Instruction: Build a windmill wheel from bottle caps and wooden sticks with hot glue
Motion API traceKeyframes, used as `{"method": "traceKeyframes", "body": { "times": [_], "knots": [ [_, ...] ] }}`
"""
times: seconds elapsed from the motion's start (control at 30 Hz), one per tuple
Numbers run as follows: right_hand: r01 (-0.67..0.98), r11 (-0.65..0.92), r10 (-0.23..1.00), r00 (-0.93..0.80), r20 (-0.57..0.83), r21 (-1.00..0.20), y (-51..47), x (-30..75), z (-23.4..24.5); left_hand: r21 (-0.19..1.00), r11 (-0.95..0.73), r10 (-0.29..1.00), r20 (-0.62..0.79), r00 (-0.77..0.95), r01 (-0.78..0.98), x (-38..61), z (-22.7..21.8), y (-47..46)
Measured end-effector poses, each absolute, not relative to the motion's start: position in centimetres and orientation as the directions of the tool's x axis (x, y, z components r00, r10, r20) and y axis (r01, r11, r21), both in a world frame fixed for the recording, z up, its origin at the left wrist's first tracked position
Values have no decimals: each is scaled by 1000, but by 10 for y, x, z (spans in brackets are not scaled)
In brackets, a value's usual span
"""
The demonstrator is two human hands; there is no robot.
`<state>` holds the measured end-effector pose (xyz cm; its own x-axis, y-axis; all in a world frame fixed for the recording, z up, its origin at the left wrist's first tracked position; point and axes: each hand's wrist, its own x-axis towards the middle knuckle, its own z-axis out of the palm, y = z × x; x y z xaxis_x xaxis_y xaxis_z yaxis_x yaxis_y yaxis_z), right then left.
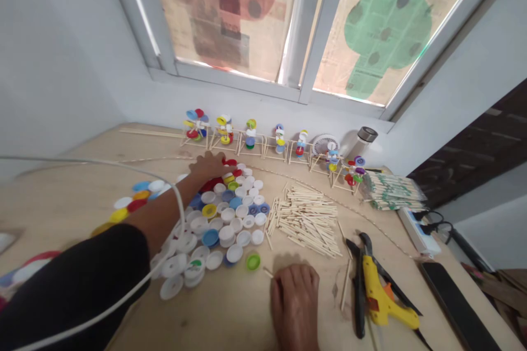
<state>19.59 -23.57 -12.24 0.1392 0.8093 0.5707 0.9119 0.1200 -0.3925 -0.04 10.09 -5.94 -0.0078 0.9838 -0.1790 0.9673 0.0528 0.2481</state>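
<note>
In the head view, we judged the step in hand to be picking out bottle caps: our left arm reached across the table [222, 310], and the left hand [209, 169] hung over the far side of the cap pile [226, 233], its fingertips at or just beside a red cap [229, 163]; we could not tell whether they had closed on it. The next move seemed to call for pinching one cap by its rim without nudging its close neighbours. Our right hand [295, 301] rested on the table nearer us, fingers curled under, with a short stick [268, 272] poking out by the thumb; whether it was gripped or merely lay there, we could not tell. A green cap [253, 261] lay just past that stick's tip, apart from the right fingers, and the loose sticks [307, 216] lay heaped farther off, in front of a row of cap wheels [280, 141]
</note>
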Motion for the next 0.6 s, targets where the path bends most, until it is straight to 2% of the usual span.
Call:
{"method": "traceKeyframes", "body": {
  "times": [0.4,0.6],
  "knots": [
    [929,171,789,70,610,-328,-234,199,-108,176,79,976,-214,-40,981,4,-59,106],
    [929,153,805,81,588,-338,-235,199,-110,222,46,980,-197,-1,974,0,-65,110]
  ]
}}
